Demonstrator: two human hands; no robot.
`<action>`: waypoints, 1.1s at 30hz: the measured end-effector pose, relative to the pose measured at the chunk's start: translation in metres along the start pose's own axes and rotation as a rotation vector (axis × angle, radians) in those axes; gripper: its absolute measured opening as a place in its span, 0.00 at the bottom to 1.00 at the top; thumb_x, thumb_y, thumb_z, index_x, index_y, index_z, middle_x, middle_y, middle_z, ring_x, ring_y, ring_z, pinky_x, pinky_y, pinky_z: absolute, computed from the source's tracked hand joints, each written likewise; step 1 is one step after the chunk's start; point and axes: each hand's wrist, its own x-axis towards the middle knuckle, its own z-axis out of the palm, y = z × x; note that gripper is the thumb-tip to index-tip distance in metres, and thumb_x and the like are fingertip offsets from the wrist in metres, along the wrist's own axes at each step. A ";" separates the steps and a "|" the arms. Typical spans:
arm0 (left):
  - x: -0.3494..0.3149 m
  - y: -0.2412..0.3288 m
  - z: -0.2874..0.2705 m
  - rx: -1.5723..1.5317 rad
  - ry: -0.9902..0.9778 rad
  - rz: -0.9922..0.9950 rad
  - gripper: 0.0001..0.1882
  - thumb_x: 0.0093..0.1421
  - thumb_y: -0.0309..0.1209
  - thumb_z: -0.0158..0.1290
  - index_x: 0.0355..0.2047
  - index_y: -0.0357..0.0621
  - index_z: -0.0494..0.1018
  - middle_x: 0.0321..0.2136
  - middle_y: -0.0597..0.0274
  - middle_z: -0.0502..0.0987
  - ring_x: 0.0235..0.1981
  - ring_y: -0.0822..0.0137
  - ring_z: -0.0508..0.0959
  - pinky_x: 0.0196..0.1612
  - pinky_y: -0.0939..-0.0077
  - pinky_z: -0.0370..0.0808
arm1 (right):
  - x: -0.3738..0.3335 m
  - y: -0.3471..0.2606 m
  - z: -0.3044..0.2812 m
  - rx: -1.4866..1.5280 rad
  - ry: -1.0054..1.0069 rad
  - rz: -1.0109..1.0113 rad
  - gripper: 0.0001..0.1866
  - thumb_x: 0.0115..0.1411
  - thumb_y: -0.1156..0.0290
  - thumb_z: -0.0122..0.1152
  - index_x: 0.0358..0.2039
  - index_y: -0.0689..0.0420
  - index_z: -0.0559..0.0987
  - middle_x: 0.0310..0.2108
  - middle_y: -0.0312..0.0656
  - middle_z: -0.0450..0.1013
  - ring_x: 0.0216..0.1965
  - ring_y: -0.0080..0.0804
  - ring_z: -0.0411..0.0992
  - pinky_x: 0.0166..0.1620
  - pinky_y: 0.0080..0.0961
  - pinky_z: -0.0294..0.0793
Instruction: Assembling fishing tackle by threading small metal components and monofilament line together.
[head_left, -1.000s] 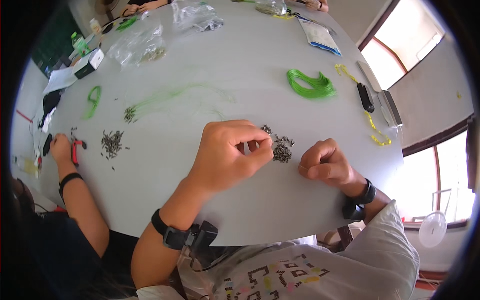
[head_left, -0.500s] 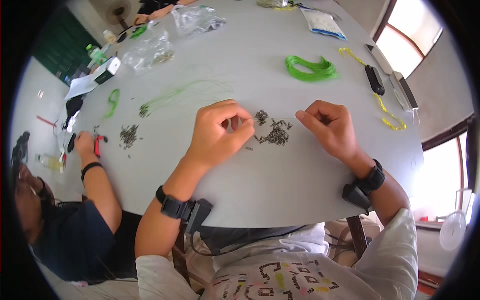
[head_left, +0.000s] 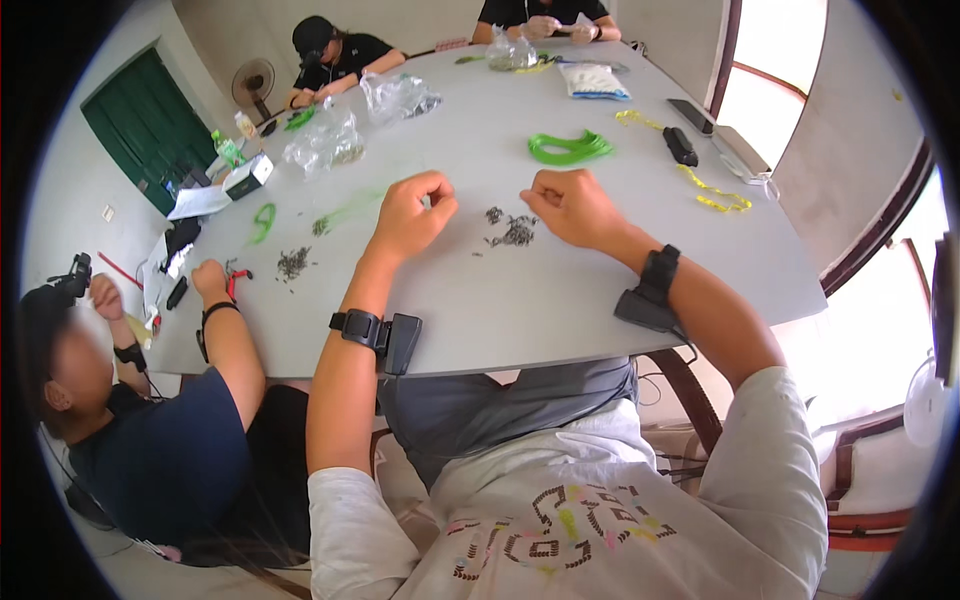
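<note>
My left hand (head_left: 413, 216) is raised above the grey table, thumb and forefinger pinched together. Whatever they hold is too small to make out. Opposite it, my right hand (head_left: 575, 208) is also closed in a pinch, knuckles up; a thin pale line shows at its fingertips half a second ago but is too fine to see now. Between and slightly below the hands lies a loose pile of small dark metal links (head_left: 516, 231), like swivels, with a smaller clump (head_left: 494, 215) just beyond. Neither hand touches the pile. Black devices are strapped round both wrists.
Left of me lie another pile of dark links (head_left: 293, 263), green strands (head_left: 350, 208) and red pliers (head_left: 235, 280), beside a co-worker's arm (head_left: 228, 315). Farther off are a green line bundle (head_left: 568, 149), clear bags (head_left: 327, 142) and a yellow cord (head_left: 718, 200). Two people sit across the table.
The view has tipped up, so the far people now show more fully. My hands stay pinched over the table, and the fingers look more curled. The thin line between them no longer shows.
</note>
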 end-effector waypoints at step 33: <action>-0.003 -0.024 0.006 -0.002 0.083 -0.072 0.03 0.56 0.25 0.57 0.27 0.40 0.77 0.25 0.69 0.79 0.26 0.76 0.73 0.34 0.79 0.71 | 0.002 0.012 -0.007 -0.066 -0.072 0.090 0.15 0.62 0.58 0.64 0.28 0.58 0.79 0.20 0.44 0.74 0.23 0.46 0.72 0.30 0.39 0.72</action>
